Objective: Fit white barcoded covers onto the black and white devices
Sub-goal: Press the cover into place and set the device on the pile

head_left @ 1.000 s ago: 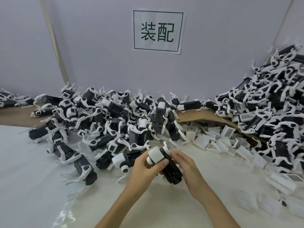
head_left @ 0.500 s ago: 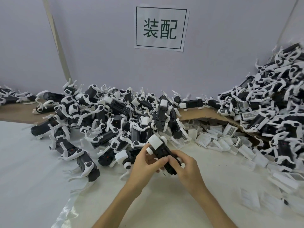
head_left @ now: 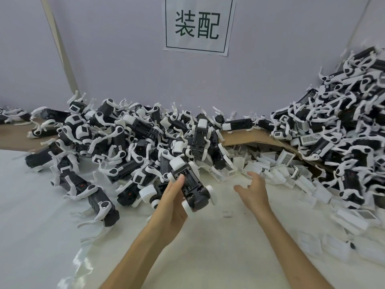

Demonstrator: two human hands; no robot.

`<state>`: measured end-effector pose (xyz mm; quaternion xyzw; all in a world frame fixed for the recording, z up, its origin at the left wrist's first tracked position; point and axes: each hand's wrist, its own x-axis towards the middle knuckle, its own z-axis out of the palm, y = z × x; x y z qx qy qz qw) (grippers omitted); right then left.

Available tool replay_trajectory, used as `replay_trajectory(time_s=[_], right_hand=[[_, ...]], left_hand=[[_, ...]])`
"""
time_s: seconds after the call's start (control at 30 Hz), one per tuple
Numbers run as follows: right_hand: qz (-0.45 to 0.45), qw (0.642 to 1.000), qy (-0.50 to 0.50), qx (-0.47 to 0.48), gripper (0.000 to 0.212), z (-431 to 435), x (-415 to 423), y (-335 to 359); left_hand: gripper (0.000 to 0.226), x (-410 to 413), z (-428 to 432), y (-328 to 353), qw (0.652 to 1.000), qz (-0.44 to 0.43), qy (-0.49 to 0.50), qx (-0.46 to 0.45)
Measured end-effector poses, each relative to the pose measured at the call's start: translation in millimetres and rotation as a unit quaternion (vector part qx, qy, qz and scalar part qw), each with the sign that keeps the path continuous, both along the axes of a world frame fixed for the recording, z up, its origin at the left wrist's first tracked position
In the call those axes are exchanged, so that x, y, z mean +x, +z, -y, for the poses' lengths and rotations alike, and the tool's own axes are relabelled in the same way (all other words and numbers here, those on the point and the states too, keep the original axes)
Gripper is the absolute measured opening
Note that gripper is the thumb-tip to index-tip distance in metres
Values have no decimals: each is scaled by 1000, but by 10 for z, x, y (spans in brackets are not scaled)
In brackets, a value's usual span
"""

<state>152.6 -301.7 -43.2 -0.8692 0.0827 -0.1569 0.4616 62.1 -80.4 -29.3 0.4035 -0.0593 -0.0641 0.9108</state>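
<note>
2 hands in view, 1 of them loaded. Left hand [head_left: 173, 203] grips a black device [head_left: 192, 184] with a white end cap and white wheels: thumb laid on the upper face, fingers curled beneath. Device tilted, cap end away from the person, held clear above the white sheet [head_left: 208, 251]. Recessed detail shows on its upper face; too blurred to read. Right hand [head_left: 253, 190] just right of device, apart from it, fingers loosely spread, holding nothing. Covers [head_left: 277, 170] lie in a loose drift right of device, beyond the right hand, a few showing barcode labels. Pile [head_left: 125, 142] of black and white units left of and behind device. Taller heap [head_left: 343, 126] far right of device, banked against the wall. Cardboard [head_left: 245, 138] behind device, bridging pile and heap, its edge over some covers. Sign [head_left: 199, 26] on the wall above device, 2 printed characters.
</note>
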Motion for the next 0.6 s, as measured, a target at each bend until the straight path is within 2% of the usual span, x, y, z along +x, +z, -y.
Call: replay_trajectory(time_s=[0.03,0.1,0.23,0.3,0.43,0.53,0.6], right_hand=[[-10,998,-8,-60,61,48,119,30],[-17,989,-18,-148,64,127,337,74],[-80,955,-39,-283,36,250,541,27],[-50,952,-46,-298,24,280,523,-36],[22,976,-46,-212,8,251,366,-30],[50,997,-43,-41,14,176,184,47],[53,996,-42,62,16,98,60,80]], left_hand=[[45,-2,-6,-2,1000,2,-7,9],[63,1,-25,-1,999,3,-25,29],[86,-2,-51,-23,995,-8,-74,64],[89,-13,-41,-23,993,-10,-92,70],[90,-19,-18,-20,993,-3,-98,66],[88,-21,-17,-13,992,1,-94,79],[87,-29,-10,-5,993,1,-85,81]])
